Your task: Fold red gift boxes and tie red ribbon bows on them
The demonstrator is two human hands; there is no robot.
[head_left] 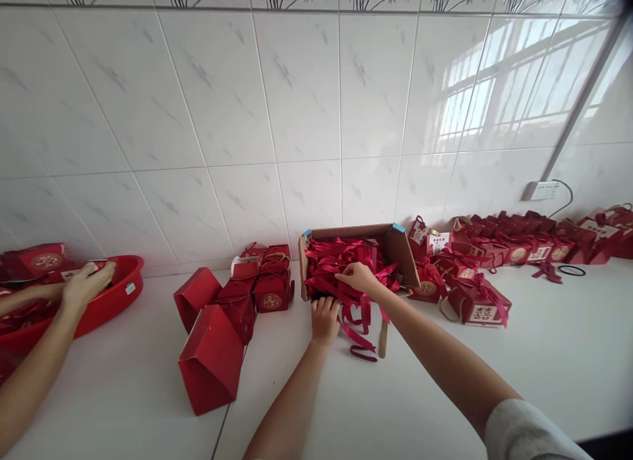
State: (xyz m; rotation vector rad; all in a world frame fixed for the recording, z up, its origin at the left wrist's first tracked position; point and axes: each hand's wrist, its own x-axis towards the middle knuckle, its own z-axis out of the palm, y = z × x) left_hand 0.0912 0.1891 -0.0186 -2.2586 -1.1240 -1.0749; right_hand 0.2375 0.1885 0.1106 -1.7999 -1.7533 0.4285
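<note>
A cardboard box (pixel 408 262) heaped with red ribbons (pixel 333 262) stands against the wall in front of me. At its front left corner, my left hand (pixel 325 320) has its fingers curled over the box's near edge. My right hand (pixel 359 279) reaches over the heap with thumb and fingers pinched together at a ribbon; the fingertips are partly hidden among the loops. Several ribbon ends (pixel 364 338) hang over the box's front onto the white table. A flat wooden stick (pixel 383 338) lies just below the box.
Red gift boxes (pixel 212 358) stand to the left, some tied with ribbon. Rows of tied boxes (pixel 479 302) line the right side, near a black ring (pixel 572 270). At far left, another person's hands (pixel 86 285) work over a red plastic basin (pixel 131 269).
</note>
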